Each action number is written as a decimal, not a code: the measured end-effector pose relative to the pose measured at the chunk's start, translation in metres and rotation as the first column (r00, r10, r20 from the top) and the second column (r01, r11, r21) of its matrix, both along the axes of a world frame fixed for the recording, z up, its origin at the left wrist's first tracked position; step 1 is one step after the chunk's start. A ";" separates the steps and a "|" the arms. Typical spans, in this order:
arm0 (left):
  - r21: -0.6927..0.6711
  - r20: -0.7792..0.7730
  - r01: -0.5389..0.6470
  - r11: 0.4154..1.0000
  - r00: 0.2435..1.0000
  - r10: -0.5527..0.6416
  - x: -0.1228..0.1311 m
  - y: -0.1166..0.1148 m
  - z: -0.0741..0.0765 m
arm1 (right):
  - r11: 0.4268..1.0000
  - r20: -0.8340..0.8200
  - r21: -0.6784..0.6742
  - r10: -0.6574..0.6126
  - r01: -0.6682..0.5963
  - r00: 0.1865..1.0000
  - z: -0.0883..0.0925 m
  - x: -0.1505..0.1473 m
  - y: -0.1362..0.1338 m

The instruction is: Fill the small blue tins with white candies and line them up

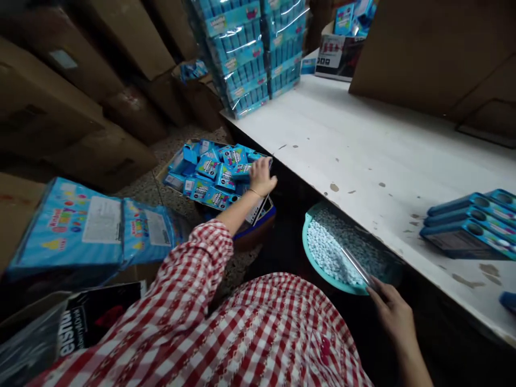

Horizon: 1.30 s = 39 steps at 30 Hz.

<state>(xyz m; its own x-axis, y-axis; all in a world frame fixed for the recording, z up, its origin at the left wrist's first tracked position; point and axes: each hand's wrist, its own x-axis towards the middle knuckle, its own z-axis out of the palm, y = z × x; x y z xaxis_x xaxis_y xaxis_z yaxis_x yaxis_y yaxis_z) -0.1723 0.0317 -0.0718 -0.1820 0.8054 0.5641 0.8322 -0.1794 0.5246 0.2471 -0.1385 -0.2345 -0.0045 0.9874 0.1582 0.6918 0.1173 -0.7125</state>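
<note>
My left hand (262, 178) reaches to the right end of an open carton filled with small blue printed boxes (208, 165). Its fingers curl down over one small blue box (242, 171); the fingertips are partly hidden. My right hand (394, 316) is closed around the metal handle of a spoon (358, 266). The spoon's far end sits among small pale-blue pellets (330, 242), so its head is hard to make out. A turquoise basin (307, 248) holds these pellets, partly under the table edge.
The white table (322, 129) bears wrapped stacks of blue boxes (242, 59), several blue boxes with round holes (471, 223) and a carton (336, 56). Large brown cartons (60, 91) line the left. Blue-wrapped packs (80, 226) stand at my left side.
</note>
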 end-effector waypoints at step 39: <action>-0.956 0.114 0.290 -0.037 0.256 -0.960 0.020 -0.121 -0.086 | 0.908 0.469 -0.360 -0.025 0.216 0.883 -0.003 -0.032 0.063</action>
